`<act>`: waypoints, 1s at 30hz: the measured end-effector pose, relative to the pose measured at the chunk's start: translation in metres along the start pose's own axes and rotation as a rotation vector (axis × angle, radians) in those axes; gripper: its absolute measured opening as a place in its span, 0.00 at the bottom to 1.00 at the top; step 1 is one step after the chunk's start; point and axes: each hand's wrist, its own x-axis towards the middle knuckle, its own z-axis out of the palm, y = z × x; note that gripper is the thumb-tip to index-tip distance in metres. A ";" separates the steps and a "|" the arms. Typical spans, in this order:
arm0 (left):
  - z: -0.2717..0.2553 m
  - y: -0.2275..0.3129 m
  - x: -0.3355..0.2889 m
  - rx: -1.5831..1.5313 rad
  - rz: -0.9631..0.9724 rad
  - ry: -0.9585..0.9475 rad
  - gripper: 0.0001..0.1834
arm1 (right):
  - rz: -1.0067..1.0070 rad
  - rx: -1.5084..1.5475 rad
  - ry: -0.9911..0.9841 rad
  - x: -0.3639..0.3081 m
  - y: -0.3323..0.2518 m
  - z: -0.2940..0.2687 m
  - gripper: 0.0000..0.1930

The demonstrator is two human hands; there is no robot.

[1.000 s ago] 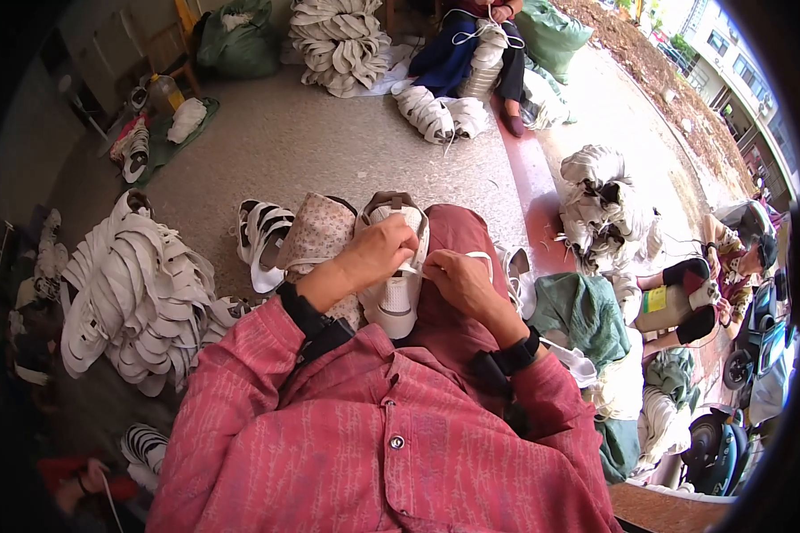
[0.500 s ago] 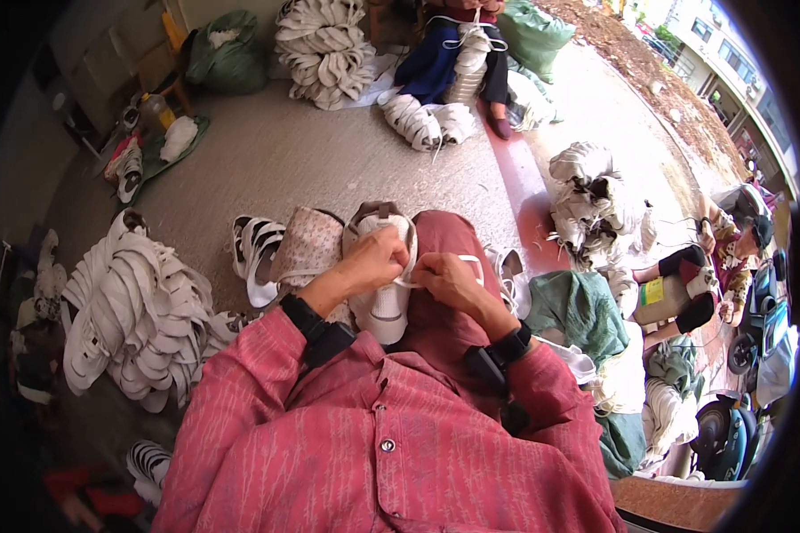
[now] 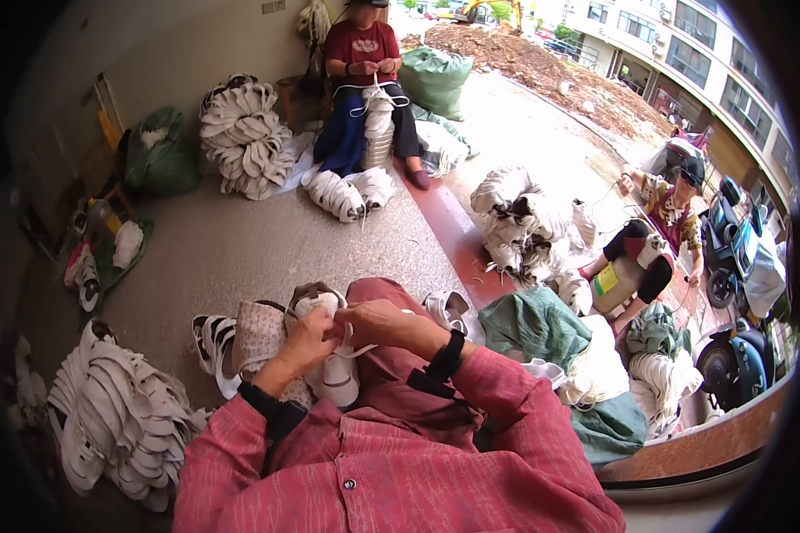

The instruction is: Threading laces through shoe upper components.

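A white shoe (image 3: 336, 380) with a brown-lined opening sits in front of me, its toe toward my body, against my red-trousered knee. Both of my hands are at its lacing. My left hand (image 3: 306, 345) pinches at the shoe's throat with bent fingers. Meeting it from the right, my right hand (image 3: 379, 323) has its fingers closed on the white shoelace (image 3: 363, 350), part of which loops out below that hand. The fingertips overlap, so the exact grip is hidden. Just left of the shoe stands a flower-patterned, cloth-covered cylinder (image 3: 261, 332).
White strappy shoes (image 3: 213, 345) lie left of the cylinder, near a big heap of white shoe uppers (image 3: 120, 404). On my right are a green sack (image 3: 535, 325) and a white lace bundle (image 3: 596, 371). One co-worker (image 3: 364, 53) sits behind, another (image 3: 671, 213) at right near scooters (image 3: 729, 369).
My view has tilted upward and turned right, showing more of the co-workers. My hands, apart before, have come together over the shoe's throat, with the right hand drawn in beside the left.
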 end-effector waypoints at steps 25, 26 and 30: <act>-0.111 -0.074 0.043 -0.152 -0.336 0.494 0.07 | -0.223 0.063 0.145 0.003 0.029 0.006 0.12; -0.154 -0.078 0.051 -0.103 -0.364 0.598 0.07 | -0.193 0.064 0.129 0.001 0.027 0.002 0.11; -0.289 -0.107 0.029 0.294 -0.268 1.125 0.10 | -0.226 0.140 0.112 0.010 0.015 -0.004 0.11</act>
